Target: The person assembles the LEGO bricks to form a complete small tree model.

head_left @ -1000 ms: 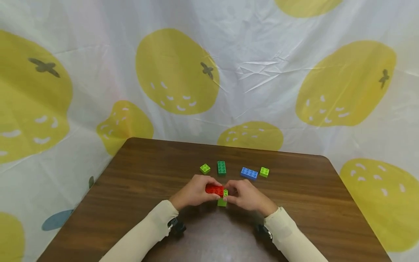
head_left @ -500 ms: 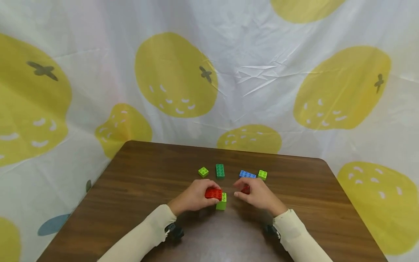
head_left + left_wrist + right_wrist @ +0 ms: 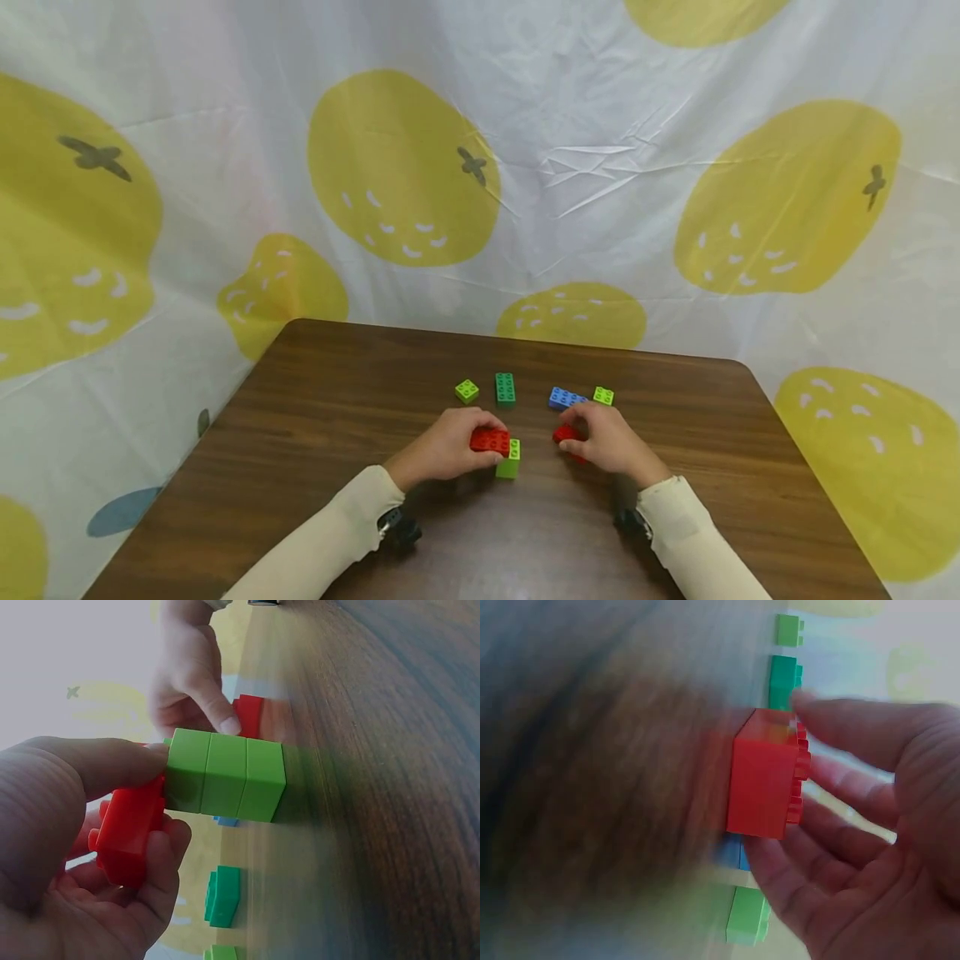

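My left hand (image 3: 448,446) grips a red toy building brick (image 3: 131,836) between thumb and fingers. That brick sits against the top of a stack of lime-green bricks (image 3: 225,776), which stands upright on the table; some studs on the stack's top show in the head view. To the right, my right hand (image 3: 611,442) hovers around a second red brick (image 3: 761,780) on the table. Its thumb lies near one end of this brick, and its loosely bent fingers are near the other end, with no firm grip visible.
Behind the hands on the brown wooden table (image 3: 360,375) lie a small lime brick (image 3: 467,391), a dark green brick (image 3: 505,388), a blue brick (image 3: 567,397) and another lime brick (image 3: 603,395). A lemon-print curtain (image 3: 585,217) hangs beyond the table's far edge.
My right hand has left the lime stack and moved right to the second red brick. The left hand keeps its hold on the first red brick at the stack.
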`<state>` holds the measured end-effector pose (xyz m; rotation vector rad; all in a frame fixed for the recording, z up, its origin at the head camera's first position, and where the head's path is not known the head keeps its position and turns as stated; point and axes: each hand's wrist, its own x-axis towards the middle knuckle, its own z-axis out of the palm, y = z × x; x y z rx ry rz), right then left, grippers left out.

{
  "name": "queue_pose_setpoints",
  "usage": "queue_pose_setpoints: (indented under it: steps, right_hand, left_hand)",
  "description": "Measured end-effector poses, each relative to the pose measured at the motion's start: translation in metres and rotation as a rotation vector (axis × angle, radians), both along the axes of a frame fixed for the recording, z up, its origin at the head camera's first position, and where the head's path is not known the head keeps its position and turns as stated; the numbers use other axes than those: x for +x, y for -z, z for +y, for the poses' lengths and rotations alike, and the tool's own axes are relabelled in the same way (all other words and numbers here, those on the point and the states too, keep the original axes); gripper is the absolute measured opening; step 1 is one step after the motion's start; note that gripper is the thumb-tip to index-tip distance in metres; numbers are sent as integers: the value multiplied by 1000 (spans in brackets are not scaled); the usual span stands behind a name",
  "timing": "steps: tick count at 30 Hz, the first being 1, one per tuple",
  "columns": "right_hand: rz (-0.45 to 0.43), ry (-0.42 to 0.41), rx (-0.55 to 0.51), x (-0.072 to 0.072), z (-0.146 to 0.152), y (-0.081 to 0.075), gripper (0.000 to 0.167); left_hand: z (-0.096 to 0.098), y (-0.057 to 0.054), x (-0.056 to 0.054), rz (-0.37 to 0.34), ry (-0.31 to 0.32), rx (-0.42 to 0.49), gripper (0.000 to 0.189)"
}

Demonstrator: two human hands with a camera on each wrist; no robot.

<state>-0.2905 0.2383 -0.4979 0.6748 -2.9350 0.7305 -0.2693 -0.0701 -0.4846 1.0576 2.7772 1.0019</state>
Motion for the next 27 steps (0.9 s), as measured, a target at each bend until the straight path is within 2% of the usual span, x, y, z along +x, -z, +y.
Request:
queue_pose_setpoints:
  steps: [4,8,15,27]
  right_hand:
    - [-22,26,47,-2,0,2,43]
    - [-36,27,66,-2,-2,3,38]
    - [-59,20,20,1,-7,-2,32]
    - [61,-71,-73,16,-22,-20,40]
  left_hand:
    - [-1,0,2,-9,-1,-4,35]
    - [-2,0,3,-15,-1,-1,35]
    - [-4,1,3,-83,-10,41,34]
    - [-5,2,0,-175,-16,113,34]
